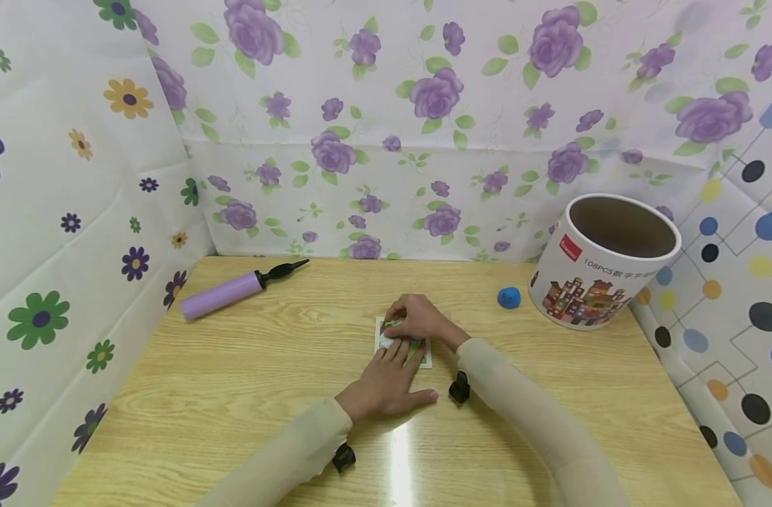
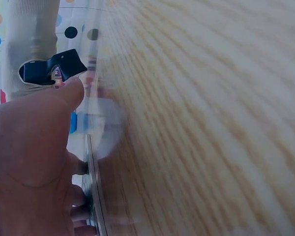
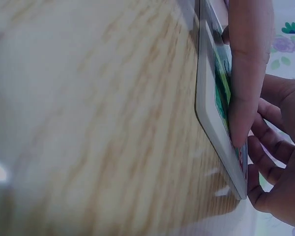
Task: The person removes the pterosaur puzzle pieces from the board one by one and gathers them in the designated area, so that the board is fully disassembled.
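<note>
A small flat picture board point(image 1: 427, 359) with a pale border and a green printed picture lies on the table. My left hand point(image 1: 389, 380) rests on its near part, fingers extended over the picture and thumb out to the right. From the right, my right hand point(image 1: 420, 317) reaches across the far side, its fingers bent down at the far left corner. In the right wrist view its fingertips point(image 3: 255, 184) are right at the board's edge. The two hands cover much of the picture, and I cannot tell whether the right fingers pinch a piece there.
A purple hand pump point(image 1: 221, 294) with a black nozzle lies at the back left. A small blue object point(image 1: 509, 297) sits beside a big white printed bucket point(image 1: 582, 296) at the back right. Patterned cloth walls point(image 1: 386, 176) border the wooden table point(image 1: 265, 366) on the back and sides.
</note>
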`<state>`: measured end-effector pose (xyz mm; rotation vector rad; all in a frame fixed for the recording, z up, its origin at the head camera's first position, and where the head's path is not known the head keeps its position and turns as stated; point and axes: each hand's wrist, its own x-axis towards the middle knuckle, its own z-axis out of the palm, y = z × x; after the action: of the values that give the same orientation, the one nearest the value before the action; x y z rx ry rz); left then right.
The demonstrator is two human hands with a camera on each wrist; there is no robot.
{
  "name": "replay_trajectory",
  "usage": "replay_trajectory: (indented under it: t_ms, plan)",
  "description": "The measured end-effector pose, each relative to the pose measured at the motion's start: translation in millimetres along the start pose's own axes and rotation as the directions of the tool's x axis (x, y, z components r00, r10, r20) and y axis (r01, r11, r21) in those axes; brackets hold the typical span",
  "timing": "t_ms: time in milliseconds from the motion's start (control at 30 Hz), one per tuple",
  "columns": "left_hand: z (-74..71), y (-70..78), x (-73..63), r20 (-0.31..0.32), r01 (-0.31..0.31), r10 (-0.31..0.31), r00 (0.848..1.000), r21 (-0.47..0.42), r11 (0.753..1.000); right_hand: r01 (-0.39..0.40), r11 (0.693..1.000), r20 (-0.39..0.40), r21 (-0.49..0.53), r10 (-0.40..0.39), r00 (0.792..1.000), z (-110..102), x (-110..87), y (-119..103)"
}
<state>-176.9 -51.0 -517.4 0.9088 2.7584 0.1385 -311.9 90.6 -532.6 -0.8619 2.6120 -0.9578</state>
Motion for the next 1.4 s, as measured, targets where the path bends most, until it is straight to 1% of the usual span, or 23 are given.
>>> replay_trajectory:
  t_ms: [200,400,567,733,833,933,1100,1300,1400]
  plan:
    - [-0.5,2.5,1.4,0.01,0.016,-0.016,1.0,-0.011,1.0,-0.022,0.999,0.005,0.034,0.022,1.0,-1.3,-1.2,-1.7]
    - [1.6,5.3,3.1,0.023,0.032,-0.031,0.999,-0.024,0.999,-0.025,0.999,0.011,0.027,0.025,1.0,-0.9,-2.4,-3.1]
    - [3.7,5.6,5.3,0.013,0.039,-0.039,0.999,-0.039,0.998,-0.022,0.999,0.008,0.028,0.021,1.0,-0.5,-3.6,-3.3]
    - [5.6,4.2,6.9,-0.003,0.037,-0.037,0.999,-0.009,0.999,-0.017,0.999,0.012,0.044,0.017,1.0,-1.4,-5.1,-4.4]
    - [5.5,3.3,7.9,-0.011,0.03,-0.03,0.999,0.007,1.0,-0.008,0.999,-0.001,0.04,0.008,1.0,-2.2,-4.7,-4.2]
    - [4.1,3.3,7.9,-0.019,0.028,-0.028,0.999,0.005,1.0,0.009,1.0,-0.029,0.023,-0.009,1.0,-3.3,-4.2,-3.9]
    - [2.7,3.4,5.9,-0.005,0.031,-0.031,1.0,-0.006,0.999,0.043,0.999,-0.057,0.015,-0.042,0.997,-6.0,-5.1,-5.7]
    - [3.2,-1.0,6.1,-0.002,0.031,-0.031,1.0,-0.008,0.999,0.081,0.994,-0.093,0.069,-0.074,0.993,-11.4,-8.7,-7.9]
    - [3.4,-3.5,6.0,-0.003,0.04,-0.04,0.999,-0.013,0.999,0.079,0.992,-0.115,0.102,-0.067,0.991,-16.1,-12.9,-8.4]
